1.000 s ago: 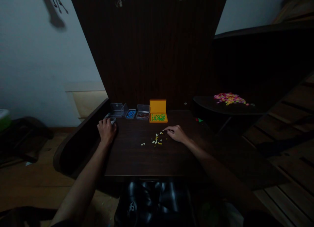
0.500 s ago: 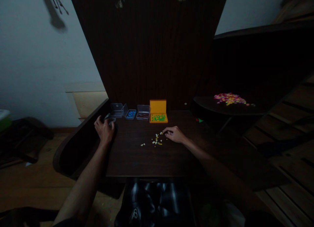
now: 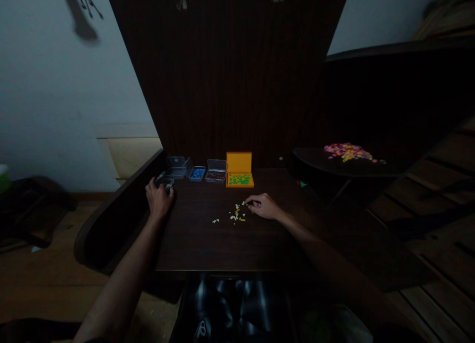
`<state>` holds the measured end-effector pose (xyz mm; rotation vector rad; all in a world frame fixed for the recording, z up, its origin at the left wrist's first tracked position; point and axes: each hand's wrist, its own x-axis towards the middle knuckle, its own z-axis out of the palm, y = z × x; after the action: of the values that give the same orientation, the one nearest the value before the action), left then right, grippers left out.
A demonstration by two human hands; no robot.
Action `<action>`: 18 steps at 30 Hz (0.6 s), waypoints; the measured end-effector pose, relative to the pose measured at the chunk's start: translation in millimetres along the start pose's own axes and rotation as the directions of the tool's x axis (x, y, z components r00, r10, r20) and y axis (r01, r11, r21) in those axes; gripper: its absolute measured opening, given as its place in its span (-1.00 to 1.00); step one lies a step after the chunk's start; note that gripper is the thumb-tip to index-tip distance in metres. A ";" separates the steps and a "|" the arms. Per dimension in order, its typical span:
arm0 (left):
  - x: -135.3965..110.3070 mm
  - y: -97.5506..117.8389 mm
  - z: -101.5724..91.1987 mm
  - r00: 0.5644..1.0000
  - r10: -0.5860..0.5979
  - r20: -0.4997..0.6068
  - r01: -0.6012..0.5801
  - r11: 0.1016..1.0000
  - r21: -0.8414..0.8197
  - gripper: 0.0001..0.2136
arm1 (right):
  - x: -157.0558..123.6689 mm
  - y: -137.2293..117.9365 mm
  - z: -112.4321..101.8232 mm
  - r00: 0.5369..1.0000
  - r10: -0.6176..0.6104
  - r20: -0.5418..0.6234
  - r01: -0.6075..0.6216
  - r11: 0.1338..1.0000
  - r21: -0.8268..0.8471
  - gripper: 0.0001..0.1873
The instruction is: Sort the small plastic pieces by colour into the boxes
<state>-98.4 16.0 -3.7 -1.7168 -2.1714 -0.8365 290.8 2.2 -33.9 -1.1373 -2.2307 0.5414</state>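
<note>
My left hand (image 3: 159, 198) is curled around a small clear plastic box (image 3: 165, 181) at the left edge of the dark wooden table (image 3: 208, 239). My right hand (image 3: 262, 206) rests on the table with fingers pinched at the right end of a scatter of tiny white and yellow pieces (image 3: 236, 214). What the fingertips hold is too small to make out. An open orange box (image 3: 239, 171) with green pieces stands behind the scatter.
Along the back of the table stand clear boxes: an empty one (image 3: 177, 166), one with blue pieces (image 3: 197, 173), one with dark red pieces (image 3: 216, 171). A round side table (image 3: 334, 165) at right bears a heap of pink and yellow pieces (image 3: 347, 151). A dark wood panel rises behind.
My left hand has shifted slightly on the clear box. My right hand stays at the pieces, fingers drawn a little closer together. The view has tilted a bit.
</note>
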 end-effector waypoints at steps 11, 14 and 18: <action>2.1 -6.9 5.0 1.000 -0.021 0.013 0.022 0.994 -0.111 -0.86 | -2.3 -2.2 -3.9 1.000 0.006 0.005 -0.006 1.000 0.005 -0.67; 1.7 -7.5 3.6 0.996 -0.077 0.034 0.081 0.983 -0.163 -0.88 | -1.9 -3.0 -3.4 1.000 0.020 0.010 -0.020 0.999 0.025 -0.67; 4.2 -8.0 2.9 0.987 -0.133 0.086 0.147 0.971 -0.188 -0.83 | -1.5 -4.0 -2.6 1.000 0.026 0.000 -0.026 0.999 0.040 -0.71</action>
<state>-106.8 19.9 -6.2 -1.7215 -2.3511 -1.0693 290.8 -1.0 -30.1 -1.1467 -2.1979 0.5941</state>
